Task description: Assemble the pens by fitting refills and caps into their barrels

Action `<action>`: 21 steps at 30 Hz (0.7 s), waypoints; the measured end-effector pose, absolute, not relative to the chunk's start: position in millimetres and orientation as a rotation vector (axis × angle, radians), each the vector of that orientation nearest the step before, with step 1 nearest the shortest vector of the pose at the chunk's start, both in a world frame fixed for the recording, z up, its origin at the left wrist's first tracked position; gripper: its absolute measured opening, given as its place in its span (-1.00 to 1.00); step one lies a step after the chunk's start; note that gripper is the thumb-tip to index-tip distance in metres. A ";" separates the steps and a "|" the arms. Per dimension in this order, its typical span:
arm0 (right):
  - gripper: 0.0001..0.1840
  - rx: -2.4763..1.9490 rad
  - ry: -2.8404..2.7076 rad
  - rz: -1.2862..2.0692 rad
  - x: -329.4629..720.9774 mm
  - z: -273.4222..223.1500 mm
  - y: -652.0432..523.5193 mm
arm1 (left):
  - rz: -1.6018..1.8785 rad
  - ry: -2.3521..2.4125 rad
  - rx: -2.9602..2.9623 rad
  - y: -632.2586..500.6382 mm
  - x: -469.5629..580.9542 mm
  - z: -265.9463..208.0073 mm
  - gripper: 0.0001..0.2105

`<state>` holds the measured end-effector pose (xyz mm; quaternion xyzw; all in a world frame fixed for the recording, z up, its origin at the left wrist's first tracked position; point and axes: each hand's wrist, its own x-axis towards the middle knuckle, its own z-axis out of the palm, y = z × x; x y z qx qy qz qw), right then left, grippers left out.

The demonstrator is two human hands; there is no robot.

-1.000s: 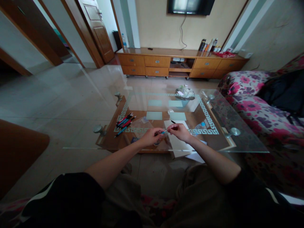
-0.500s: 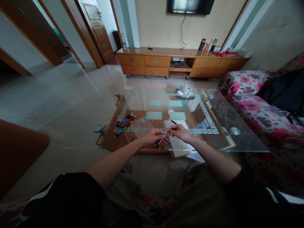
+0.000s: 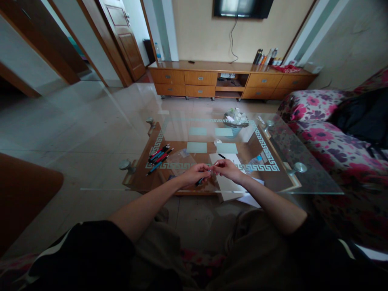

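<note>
Over the near part of the glass table (image 3: pixel 194 121), my left hand (image 3: pixel 197 173) is closed around a slim pen (image 3: pixel 199 182), whose dark end points down and toward me. My right hand (image 3: pixel 226 168) pinches at the pen's upper end, its fingertips meeting those of the left; the small part between them is too fine to make out. A black pen-like piece (image 3: pixel 222 156) shows just beyond the right fingers; whether it is held or lies on the table I cannot tell. To the left lies a pile of pens (image 3: pixel 159 157) in black, red and blue.
Under the glass, a white box or sheet (image 3: pixel 227 184) and a plastic bottle (image 3: pixel 257 159) show near my right hand. A basket with plastic bags (image 3: pixel 236 118) stands at the far right of the table. Flowered sofa (image 3: pixel 321 133) on the right; low wooden cabinet (image 3: pixel 200 76) beyond.
The pen has tilted and more of it is covered by my left fingers. My right hand has shifted slightly left, closer to the left. The pile of pens has not moved.
</note>
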<state>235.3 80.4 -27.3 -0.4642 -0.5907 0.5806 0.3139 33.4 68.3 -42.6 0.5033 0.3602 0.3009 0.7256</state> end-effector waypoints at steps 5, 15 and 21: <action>-0.59 -1.196 -1.555 1.540 232.2 -25.6 77.7 | 0.639 0.822 1.148 69.6 31.4 -39.9 -0.63; -0.58 -1.458 -1.654 1.033 276.6 -35.2 106.7 | 0.731 0.910 1.088 75.4 28.8 -45.6 -0.68; -0.70 -1.840 -2.002 0.396 323.5 -47.2 122.0 | 0.786 0.928 1.075 77.9 27.2 -48.9 -0.73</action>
